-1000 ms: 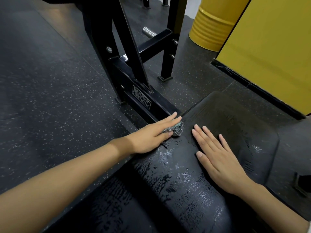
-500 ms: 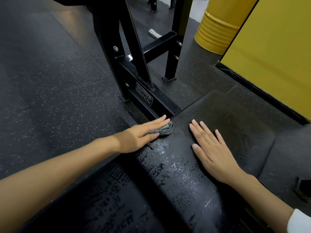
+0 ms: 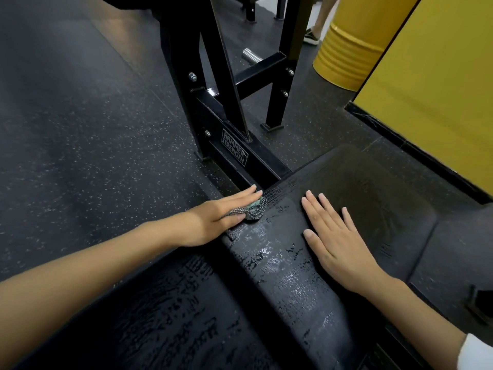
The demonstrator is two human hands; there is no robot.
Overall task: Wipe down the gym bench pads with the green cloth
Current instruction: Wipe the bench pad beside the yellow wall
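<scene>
A black gym bench pad (image 3: 360,193) runs from the bottom of the view to the centre right, its near part streaked with wet marks. My left hand (image 3: 221,217) lies flat with straight fingers on the pad's left edge and presses the small green-grey cloth (image 3: 254,210) onto it. Most of the cloth is hidden under my fingers; a crumpled end sticks out to the right. My right hand (image 3: 333,236) rests flat on the pad's middle, fingers spread, holding nothing.
A black steel frame (image 3: 234,153) with a maker's label rises just beyond the pad's left corner. A yellow drum (image 3: 344,60) and a yellow wall panel (image 3: 432,89) stand at the right. Someone's shoe (image 3: 310,38) shows at the top. Speckled rubber floor (image 3: 80,129) lies to the left.
My left hand with the cloth has slid a little leftward along the pad's edge, away from my right hand. The right hand stays flat in place. The view has tilted upward.
</scene>
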